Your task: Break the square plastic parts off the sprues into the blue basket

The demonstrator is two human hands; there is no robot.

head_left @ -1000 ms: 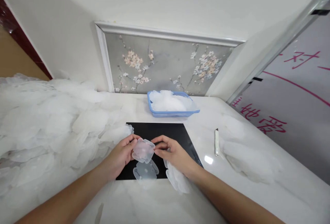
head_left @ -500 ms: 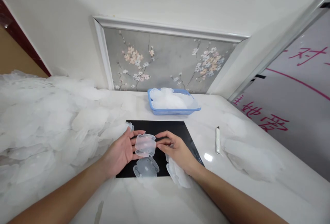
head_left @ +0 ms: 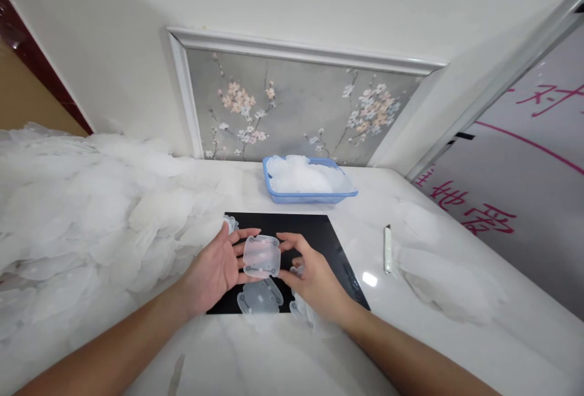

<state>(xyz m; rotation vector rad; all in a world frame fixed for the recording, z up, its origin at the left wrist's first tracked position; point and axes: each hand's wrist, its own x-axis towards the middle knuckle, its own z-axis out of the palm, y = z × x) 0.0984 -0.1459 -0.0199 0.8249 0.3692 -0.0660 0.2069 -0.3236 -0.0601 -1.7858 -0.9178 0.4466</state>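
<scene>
A thin, translucent plastic piece [head_left: 261,257] with rounded corners and small marks is held up between my hands over a black mat [head_left: 314,232]. My left hand [head_left: 221,268] has its fingers stretched out behind the piece, bearing its left side, with the thumb apart. At the right edge, my right hand [head_left: 314,271] grips it, index finger at the upper corner and thumb at the lower. Below lies a similar flat plastic piece [head_left: 261,297] on the mat. More translucent pieces [head_left: 303,311] lie partly hidden under my right hand. Another small piece [head_left: 232,224] shows beyond my left thumb.
A large heap of translucent pieces [head_left: 91,213] covers the left side of the white table [head_left: 219,353]. At the back stands a blue basket [head_left: 310,198] filled with similar pieces. To the right lies a pale-handled cutter [head_left: 387,250], near a cloudy plastic pile [head_left: 447,280].
My right thumb and index finger have spread apart along the piece's right edge. The piece sits slightly further right and is turned more squarely. My left hand stays behind it.
</scene>
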